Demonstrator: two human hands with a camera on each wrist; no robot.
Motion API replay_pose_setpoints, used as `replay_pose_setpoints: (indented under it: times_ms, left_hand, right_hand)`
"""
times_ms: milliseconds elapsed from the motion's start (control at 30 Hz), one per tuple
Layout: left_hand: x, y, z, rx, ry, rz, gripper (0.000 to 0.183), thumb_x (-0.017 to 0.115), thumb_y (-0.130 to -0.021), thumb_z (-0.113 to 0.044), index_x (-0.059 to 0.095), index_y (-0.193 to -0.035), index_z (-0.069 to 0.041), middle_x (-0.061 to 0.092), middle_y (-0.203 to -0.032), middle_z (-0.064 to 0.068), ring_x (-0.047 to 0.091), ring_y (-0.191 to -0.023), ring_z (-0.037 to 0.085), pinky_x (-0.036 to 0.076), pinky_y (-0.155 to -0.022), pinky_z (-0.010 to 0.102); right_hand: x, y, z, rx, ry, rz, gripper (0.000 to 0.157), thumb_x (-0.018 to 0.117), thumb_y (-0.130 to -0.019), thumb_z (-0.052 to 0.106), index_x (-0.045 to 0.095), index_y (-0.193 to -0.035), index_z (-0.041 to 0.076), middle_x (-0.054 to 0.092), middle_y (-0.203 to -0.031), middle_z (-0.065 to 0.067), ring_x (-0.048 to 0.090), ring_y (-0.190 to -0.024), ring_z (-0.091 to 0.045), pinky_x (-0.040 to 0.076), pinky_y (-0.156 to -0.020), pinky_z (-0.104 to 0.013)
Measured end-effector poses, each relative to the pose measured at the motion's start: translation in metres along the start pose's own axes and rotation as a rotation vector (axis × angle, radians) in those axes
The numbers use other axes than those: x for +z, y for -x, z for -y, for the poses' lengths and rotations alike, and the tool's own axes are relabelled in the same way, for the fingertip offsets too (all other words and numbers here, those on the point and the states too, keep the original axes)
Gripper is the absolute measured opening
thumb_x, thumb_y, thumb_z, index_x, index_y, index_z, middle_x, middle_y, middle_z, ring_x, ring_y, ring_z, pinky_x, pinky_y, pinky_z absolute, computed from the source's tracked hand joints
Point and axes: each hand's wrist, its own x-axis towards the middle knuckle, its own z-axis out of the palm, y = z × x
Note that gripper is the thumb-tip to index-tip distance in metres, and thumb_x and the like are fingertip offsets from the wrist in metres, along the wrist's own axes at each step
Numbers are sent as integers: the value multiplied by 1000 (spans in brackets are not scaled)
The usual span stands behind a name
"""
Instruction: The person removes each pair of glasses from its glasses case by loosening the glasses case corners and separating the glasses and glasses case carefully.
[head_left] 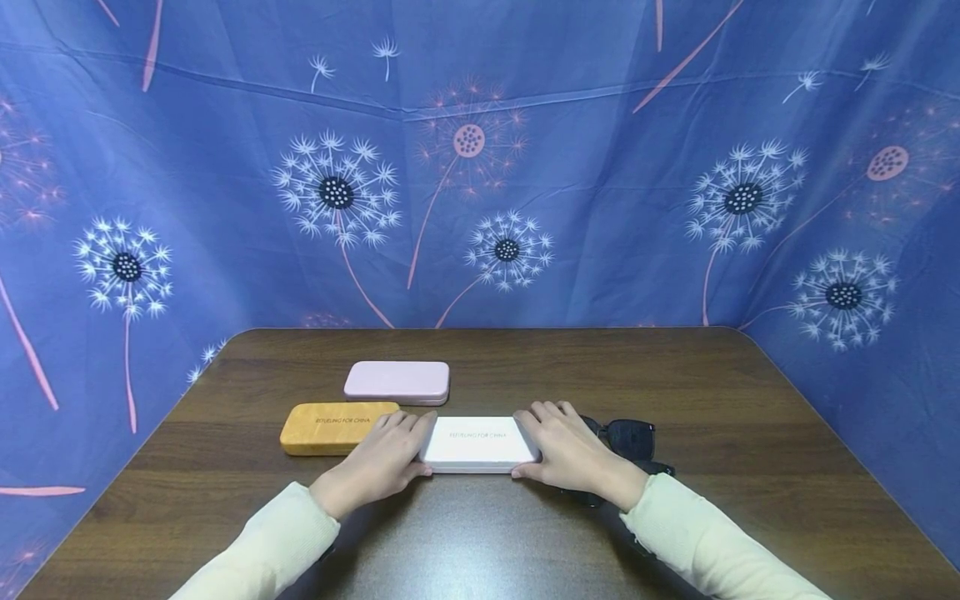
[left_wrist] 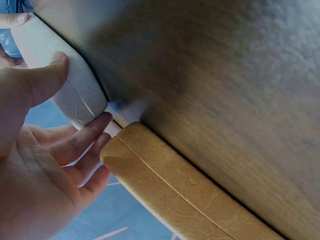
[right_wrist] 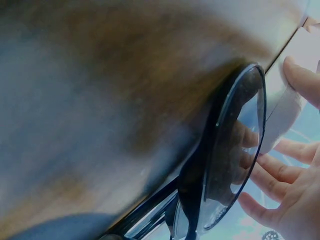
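A white glasses case (head_left: 480,443) with small lettering on its lid lies on the table in front of me. My left hand (head_left: 386,454) grips its left end, thumb on the near side and fingers round the far side. At the opposite end, my right hand (head_left: 566,446) holds it the same way. Just beside the left fingers is a yellow glasses case (left_wrist: 165,175), its seam facing the left wrist camera. Black-framed glasses (right_wrist: 220,155) stand close by the right hand, which shows partly through a lens.
A pink case (head_left: 397,381) lies farther back, left of centre. Dark sunglasses (head_left: 630,437) rest behind and beside the right wrist, which hides part of them. The wooden table (head_left: 750,533) ends at a blue dandelion-patterned cloth (head_left: 600,250).
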Motion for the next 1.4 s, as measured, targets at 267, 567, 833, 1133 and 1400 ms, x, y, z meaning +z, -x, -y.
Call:
replay_pose_setpoints:
  times_ms: [267, 567, 833, 1133, 1400]
  left_hand:
    - [-2, 0, 1, 3, 5, 18, 71, 75, -71, -35, 46, -125, 2, 62, -108, 12, 55, -98, 28, 41, -90, 45]
    - [-2, -3, 7, 10, 32, 23, 75, 72, -71, -46, 50, -123, 3, 60, -112, 14, 54, -101, 31, 41, -91, 45]
    - [3, -8, 12, 0, 80, 66, 77, 71, -71, -49, 49, -125, 1, 60, -115, 10, 51, -105, 28, 39, -93, 44]
    - [6, -7, 15, 39, 95, 48, 75, 72, -70, -47, 49, -123, 2, 60, -113, 9, 52, -104, 27, 39, -92, 44]
    - [7, -7, 17, 54, 73, 33, 73, 72, -70, -48, 50, -121, 0, 60, -110, 8, 53, -102, 25, 40, -92, 43]
  right_hand:
    - [0, 1, 0, -8, 10, -3, 75, 70, -68, 56, 54, -121, 6, 61, -105, -7, 56, -94, -21, 42, -87, -45]
    - [-1, 3, -3, -12, 16, 12, 76, 68, -70, 58, 53, -124, 7, 60, -110, -8, 55, -99, -24, 43, -86, -46]
    - [-1, 3, -1, -23, 47, -6, 76, 68, -69, 59, 54, -123, 8, 59, -110, -8, 55, -98, -23, 42, -88, -47]
    - [-3, 0, -3, -30, 13, 13, 72, 70, -67, 57, 57, -119, 8, 59, -106, -5, 55, -97, -22, 43, -86, -45]
    - [-5, -8, -4, -21, -11, 58, 71, 74, -63, 56, 59, -115, 11, 61, -106, -3, 57, -97, -21, 44, -83, -42]
